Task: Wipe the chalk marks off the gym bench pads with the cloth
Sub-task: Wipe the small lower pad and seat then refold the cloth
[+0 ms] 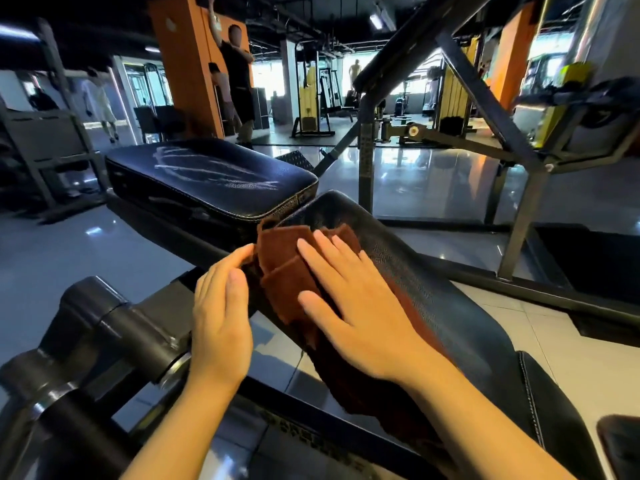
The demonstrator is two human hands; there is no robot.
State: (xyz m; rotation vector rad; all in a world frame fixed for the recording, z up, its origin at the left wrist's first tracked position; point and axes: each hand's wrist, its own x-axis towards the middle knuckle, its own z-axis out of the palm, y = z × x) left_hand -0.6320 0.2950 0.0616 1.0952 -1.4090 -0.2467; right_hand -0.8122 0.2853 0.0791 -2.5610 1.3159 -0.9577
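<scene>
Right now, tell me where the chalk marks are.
Head view: the chalk marks streak the flat pad at upper left, beyond the cloth under both hands.

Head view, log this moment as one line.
right hand flat on brown cloth | left hand at cloth edge | near pad being wiped | far pad chalk remains
</scene>
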